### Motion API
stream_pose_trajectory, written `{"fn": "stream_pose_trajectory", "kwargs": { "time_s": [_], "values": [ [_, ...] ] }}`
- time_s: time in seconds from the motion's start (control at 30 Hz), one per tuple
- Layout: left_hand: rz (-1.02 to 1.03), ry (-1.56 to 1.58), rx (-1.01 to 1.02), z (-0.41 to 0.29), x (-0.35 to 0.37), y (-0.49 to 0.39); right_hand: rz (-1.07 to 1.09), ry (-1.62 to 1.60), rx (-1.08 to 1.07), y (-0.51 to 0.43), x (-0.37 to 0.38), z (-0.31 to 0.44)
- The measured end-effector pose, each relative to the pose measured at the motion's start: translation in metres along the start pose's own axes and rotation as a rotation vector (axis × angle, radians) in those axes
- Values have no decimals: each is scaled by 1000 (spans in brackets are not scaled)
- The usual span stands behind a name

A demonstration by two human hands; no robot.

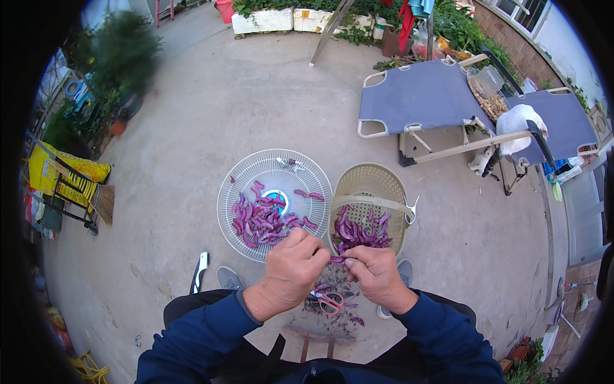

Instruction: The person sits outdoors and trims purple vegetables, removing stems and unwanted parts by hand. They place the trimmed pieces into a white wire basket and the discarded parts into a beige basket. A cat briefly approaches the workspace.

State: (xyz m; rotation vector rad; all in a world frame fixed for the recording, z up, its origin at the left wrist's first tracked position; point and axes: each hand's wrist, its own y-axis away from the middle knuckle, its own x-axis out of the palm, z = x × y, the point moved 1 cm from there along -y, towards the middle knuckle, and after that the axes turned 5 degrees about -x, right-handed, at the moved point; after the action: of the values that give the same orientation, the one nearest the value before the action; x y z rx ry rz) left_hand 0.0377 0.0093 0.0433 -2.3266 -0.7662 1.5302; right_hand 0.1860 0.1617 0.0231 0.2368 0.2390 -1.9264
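Observation:
A purple bean pod (337, 259) is pinched between my left hand (292, 269) and my right hand (376, 274), with the fingertips of both hands closed on its ends. Beyond my left hand, a round wire fan cover (240, 168) lies on the ground and holds a pile of purple pods (261, 218). Beyond my right hand stands a woven basket (369, 175) with an arched handle, more purple pods (360, 230) inside it. Red-handled scissors (331, 303) lie below my hands among scattered trimmings (343, 283) and a few pods.
A white and black tool (200, 272), its kind unclear, lies on the concrete left of my shoes. A blue folding cot (417, 96) stands at the upper right, with a cat (518, 127) beside a tray of peanuts (494, 103). A broom (103, 201) leans at the left.

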Motion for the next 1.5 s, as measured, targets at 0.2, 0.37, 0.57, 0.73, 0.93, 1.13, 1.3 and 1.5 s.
{"fn": "stream_pose_trajectory", "kwargs": {
  "time_s": [0.2,0.37,0.57,0.73,0.93,1.13,1.3,1.5],
  "values": [
    [74,-44,7,-7,8,8,-62,219,-237,-2,12,1],
    [93,-25,6,-6,12,11,-70,233,-228,-2,11,-3],
    [46,141,-43,-7,13,9,-78,-157,83,0,12,-9],
    [12,370,-181,-7,8,1,-103,-414,204,3,9,-5],
    [-75,407,-316,8,-8,-8,-240,-380,269,3,-3,-11],
    [-188,479,-409,28,-18,-12,-337,-289,248,5,-16,-26],
    [-163,672,-486,34,-18,-11,-22,530,-120,7,-12,-36],
    [-106,830,-526,26,-10,-7,299,906,68,16,-2,-25]
  ]
}}
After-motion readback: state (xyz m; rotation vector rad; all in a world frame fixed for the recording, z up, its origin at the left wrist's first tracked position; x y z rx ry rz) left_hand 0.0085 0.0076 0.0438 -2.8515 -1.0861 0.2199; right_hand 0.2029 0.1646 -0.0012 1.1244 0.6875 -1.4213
